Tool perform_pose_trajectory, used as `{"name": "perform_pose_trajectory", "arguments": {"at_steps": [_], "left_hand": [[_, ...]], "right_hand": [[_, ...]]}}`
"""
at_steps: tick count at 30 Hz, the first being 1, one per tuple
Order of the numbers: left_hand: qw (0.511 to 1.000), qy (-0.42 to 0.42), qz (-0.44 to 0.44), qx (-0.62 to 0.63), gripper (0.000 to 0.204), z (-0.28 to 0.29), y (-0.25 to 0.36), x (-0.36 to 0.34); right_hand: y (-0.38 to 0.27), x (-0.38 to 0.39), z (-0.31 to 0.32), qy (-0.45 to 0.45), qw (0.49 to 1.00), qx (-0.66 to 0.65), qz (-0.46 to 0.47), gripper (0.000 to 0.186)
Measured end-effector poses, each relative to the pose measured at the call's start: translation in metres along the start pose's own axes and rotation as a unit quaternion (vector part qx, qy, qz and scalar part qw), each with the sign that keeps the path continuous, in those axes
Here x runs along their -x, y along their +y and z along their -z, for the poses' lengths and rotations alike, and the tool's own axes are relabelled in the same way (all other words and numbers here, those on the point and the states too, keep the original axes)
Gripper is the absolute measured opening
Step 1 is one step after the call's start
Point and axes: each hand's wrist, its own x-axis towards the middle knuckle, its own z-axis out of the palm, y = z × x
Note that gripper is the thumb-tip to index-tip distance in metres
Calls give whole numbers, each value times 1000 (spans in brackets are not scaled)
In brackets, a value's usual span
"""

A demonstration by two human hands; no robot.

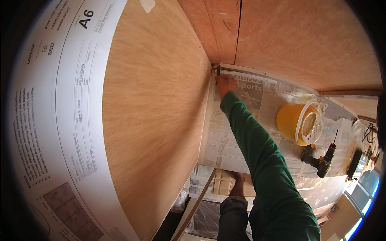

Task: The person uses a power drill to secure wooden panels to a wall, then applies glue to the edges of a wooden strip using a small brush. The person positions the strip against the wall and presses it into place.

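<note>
My right hand [226,84], in a long green sleeve [263,150], reaches far out to the corner where the plywood panels meet. Its fingers are closed on a slim dark tool [218,70], held upright against the corner; its kind is too small to make out. Just left of the hand runs the edge of a large pale plywood panel [157,100]. Beneath the hand lie newspaper sheets [257,94] spread over the surface. My left hand does not show.
A yellow bucket [287,120] with a white handle stands on the newspaper, right of my arm. Near it lies a cordless drill [321,160] with a bit fitted. A printed drawing sheet [80,120] covers the left side. My bare foot [237,182] is below, by cardboard [223,182].
</note>
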Motion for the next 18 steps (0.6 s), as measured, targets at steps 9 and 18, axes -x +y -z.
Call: {"name": "perform_pose_trajectory", "arguments": {"at_steps": [9, 18], "left_hand": [[1000, 7, -14, 1, 72, -7, 4, 12], [1000, -10, -9, -9, 64, 1, 5, 2]], "right_hand": [[-3, 7, -16, -19, 999, -33, -39, 23], [-17, 28, 5, -13, 993, 101, 61, 29]]}}
